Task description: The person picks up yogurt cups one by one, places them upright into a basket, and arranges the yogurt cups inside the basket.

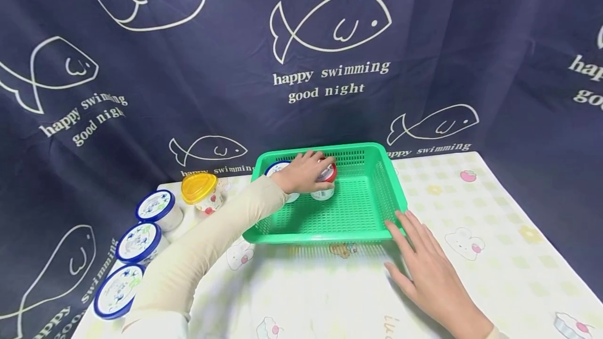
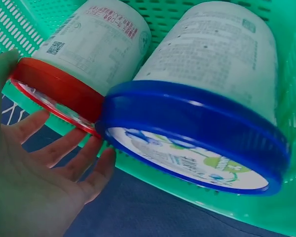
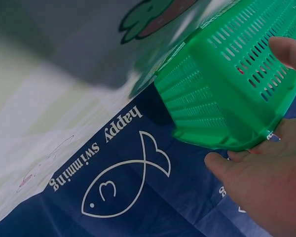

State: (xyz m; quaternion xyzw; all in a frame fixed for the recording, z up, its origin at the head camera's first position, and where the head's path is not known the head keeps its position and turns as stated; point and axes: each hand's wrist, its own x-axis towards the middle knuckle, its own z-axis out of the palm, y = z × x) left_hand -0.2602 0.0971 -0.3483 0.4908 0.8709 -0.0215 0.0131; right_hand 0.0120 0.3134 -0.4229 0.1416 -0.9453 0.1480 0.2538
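Note:
My left hand reaches into a green plastic basket and holds a tub with a red lid. In the left wrist view, the thumb lies at one side of the red lid and the fingers spread across to the other. Right beside it in the basket stands a larger tub with a blue lid, partly covered by the hand in the head view. My right hand has its fingers extended, with the fingertips at the basket's front right corner.
Left of the basket stand a tub with a yellow lid and a row of three blue-lidded tubs. A patterned white cloth covers the table. A dark blue fish-print curtain hangs behind it.

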